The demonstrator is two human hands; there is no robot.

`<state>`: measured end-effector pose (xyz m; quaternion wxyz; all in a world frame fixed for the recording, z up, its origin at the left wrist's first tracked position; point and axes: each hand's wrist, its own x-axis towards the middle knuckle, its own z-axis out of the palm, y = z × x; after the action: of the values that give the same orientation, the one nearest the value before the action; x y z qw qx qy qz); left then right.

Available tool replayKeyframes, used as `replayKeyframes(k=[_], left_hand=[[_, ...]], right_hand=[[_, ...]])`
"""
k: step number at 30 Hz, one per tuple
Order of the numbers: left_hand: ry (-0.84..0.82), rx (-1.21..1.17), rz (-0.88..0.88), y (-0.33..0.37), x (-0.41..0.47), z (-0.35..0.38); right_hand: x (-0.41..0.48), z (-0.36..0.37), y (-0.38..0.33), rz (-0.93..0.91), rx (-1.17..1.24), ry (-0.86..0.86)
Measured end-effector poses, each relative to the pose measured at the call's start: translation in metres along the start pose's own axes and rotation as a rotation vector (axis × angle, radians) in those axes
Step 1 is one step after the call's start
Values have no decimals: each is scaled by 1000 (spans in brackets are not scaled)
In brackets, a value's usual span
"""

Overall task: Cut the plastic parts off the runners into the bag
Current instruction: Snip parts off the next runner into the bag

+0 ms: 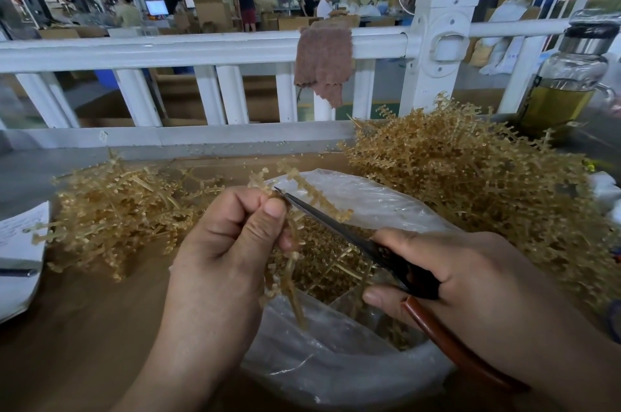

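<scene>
Left hand [232, 237] pinches a runner [312, 193] over the bag [336, 364], right hand [463, 280] grips the scissors [336, 226], tip at the runner. Bag's partly filled with parts, but that big pile [470, 183] looks uncut, so loads left

Pinched in left hand [228, 237]: tan translucent runner [312, 191], knobbed branch arching right over scissors [336, 226] gripped in right hand [453, 277], blade tip at the pinch. Below both hands: clear bag [336, 361], mouth open, tan parts [322, 277] inside. Beyond right hand: big runner heap [470, 176]; left of left hand: smaller heap [111, 210].
</scene>
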<state>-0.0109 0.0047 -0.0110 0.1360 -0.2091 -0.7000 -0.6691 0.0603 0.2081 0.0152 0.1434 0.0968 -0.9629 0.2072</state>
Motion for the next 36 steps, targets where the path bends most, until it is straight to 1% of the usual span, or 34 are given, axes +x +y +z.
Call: replayKeyframes(k=[7, 10, 18, 22, 36], left_hand=[[8, -21, -3, 1, 0, 1], [7, -23, 1, 1, -1, 1], [8, 43, 20, -4, -1, 0], [-3, -30, 7, -7, 0, -1], [-25, -61, 1, -11, 1, -2]], right_hand=[[0, -1, -1, -18, -5, 24], [0, -1, -1, -17, -3, 5], [0, -2, -1, -21, -23, 13], [-1, -3, -1, -15, -16, 3], [0, -2, 2, -34, -6, -3]])
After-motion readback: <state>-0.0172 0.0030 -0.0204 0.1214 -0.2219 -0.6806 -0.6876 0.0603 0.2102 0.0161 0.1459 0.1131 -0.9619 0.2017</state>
